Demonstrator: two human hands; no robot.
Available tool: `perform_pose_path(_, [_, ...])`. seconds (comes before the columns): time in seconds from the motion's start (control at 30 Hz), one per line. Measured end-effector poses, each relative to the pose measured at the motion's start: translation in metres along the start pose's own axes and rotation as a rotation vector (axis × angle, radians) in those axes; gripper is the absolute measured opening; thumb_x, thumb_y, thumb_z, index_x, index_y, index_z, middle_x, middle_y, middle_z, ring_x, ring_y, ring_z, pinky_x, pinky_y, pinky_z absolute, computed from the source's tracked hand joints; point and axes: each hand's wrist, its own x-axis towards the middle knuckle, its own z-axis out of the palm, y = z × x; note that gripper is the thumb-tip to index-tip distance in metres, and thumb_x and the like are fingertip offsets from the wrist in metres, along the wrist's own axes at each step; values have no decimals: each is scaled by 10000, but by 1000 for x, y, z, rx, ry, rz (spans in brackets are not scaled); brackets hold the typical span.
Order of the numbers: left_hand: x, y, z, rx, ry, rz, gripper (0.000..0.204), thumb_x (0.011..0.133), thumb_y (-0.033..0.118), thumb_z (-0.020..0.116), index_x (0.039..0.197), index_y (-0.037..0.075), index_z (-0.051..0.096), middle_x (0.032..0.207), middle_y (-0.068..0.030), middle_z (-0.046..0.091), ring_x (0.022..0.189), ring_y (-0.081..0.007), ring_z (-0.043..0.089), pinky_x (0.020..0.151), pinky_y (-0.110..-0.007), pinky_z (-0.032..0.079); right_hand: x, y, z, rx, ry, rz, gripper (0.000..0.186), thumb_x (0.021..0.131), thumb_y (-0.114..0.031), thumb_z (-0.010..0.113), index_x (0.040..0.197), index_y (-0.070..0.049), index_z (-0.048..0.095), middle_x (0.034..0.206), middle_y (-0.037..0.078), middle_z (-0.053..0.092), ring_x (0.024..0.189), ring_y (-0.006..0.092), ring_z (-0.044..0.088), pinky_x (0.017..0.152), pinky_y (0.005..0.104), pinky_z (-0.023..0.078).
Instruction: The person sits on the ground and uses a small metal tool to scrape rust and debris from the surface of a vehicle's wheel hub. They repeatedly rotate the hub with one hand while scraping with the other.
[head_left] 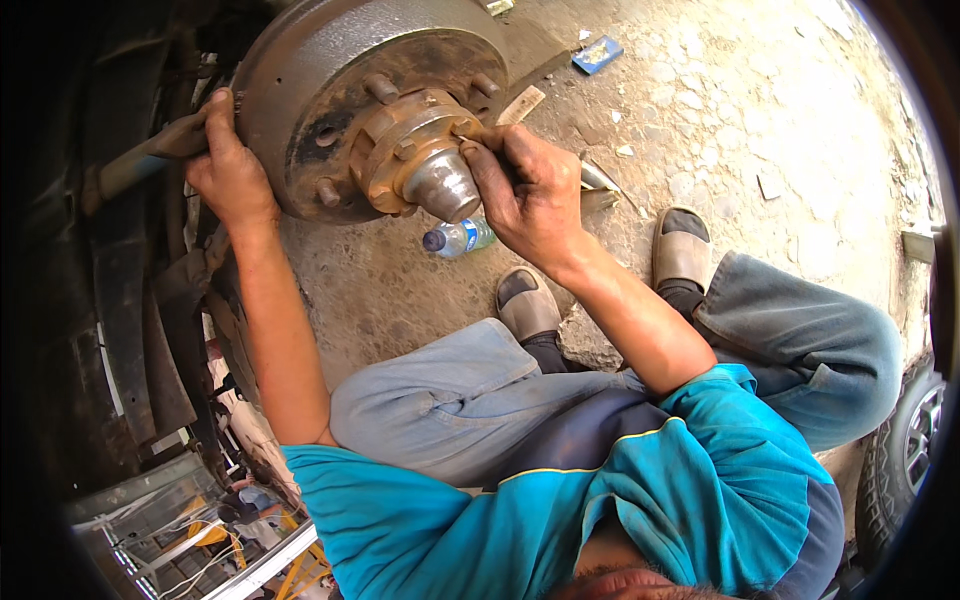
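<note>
A grey-brown brake drum [300,110] with a rusty wheel hub [385,160] at its middle fills the upper part of the head view. Several wheel studs stick out of its face, and a shiny metal cap [443,187] juts toward me. My left hand [232,170] grips the drum's left edge, part of its fingers hidden. With thumb and forefinger closed, my right hand [530,190] pinches a small bolt [464,130] at the hub flange. Another bolt head [404,149] sits in the flange nearby.
A plastic bottle [460,238] lies on the ground below the hub. Between my sandalled feet rests a stone [588,340]. A blue flat object [597,55] lies farther off; a tyre [900,455] stands at right. Dark vehicle parts [125,300] line the left, above a metal-framed box [200,540].
</note>
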Motion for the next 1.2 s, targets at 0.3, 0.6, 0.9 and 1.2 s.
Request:
perform_pose_path(0.3, [-3, 6, 3, 8, 16, 28, 308, 972, 208, 713, 1081, -78, 742, 1053, -74, 732, 958, -143, 654, 893, -290, 514, 0, -5, -5, 57, -68, 236, 75, 883, -53, 710, 862, 18, 697, 665, 167, 675, 555, 257, 681, 533, 353, 516])
perform_pose_path(0.6, [-4, 7, 6, -2, 10, 37, 303, 969, 196, 710, 1077, -85, 739, 1046, -81, 735, 950, -147, 658, 879, -306, 525, 2, -2, -3, 83, -61, 165, 89, 892, -64, 724, 856, 7, 685, 684, 148, 685, 568, 213, 676, 535, 327, 508])
perform_pose_path(0.9, [-5, 8, 4, -6, -7, 20, 321, 957, 213, 728, 1094, -76, 747, 1059, -86, 740, 967, -141, 659, 900, -298, 516, 0, -9, -2, 89, -64, 263, 121, 911, -99, 718, 873, 14, 699, 668, 127, 684, 568, 167, 655, 555, 314, 511])
perform_pose_path(1.2, [-4, 6, 6, -46, -15, 65, 299, 950, 228, 745, 1031, -59, 762, 1021, -81, 755, 937, -139, 663, 883, -296, 516, 5, -9, -4, 155, -96, 291, 155, 937, -123, 709, 914, 31, 708, 715, 96, 707, 653, 111, 654, 613, 288, 519])
